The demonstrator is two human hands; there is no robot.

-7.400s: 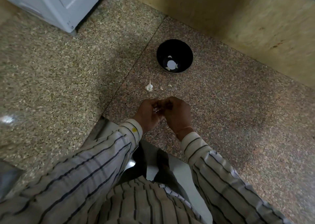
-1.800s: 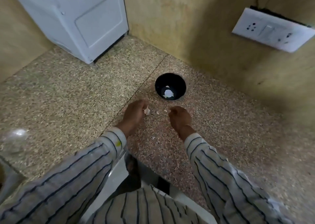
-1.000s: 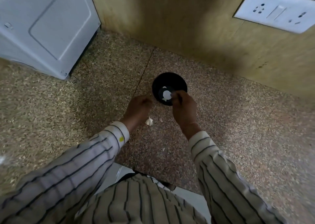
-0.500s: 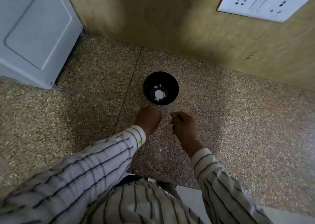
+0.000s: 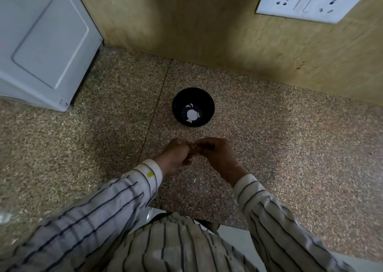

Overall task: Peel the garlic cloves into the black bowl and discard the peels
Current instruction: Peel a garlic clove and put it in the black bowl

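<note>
Both-hand grip [image 5: 193, 147] on small garlic clove [image 5: 194, 146]

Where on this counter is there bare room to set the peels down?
Bare counter lies right of the black bowl, out to the wall. More lies left of the seam, between the bowl and the white appliance. It is tight between the bowl and the left hand and right hand, fingertips together.

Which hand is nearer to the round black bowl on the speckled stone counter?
Right, slightly. The right hand is just below the round black bowl, nearly in line with it. The left hand sits below and further left, fingertips meeting the right's.
</note>
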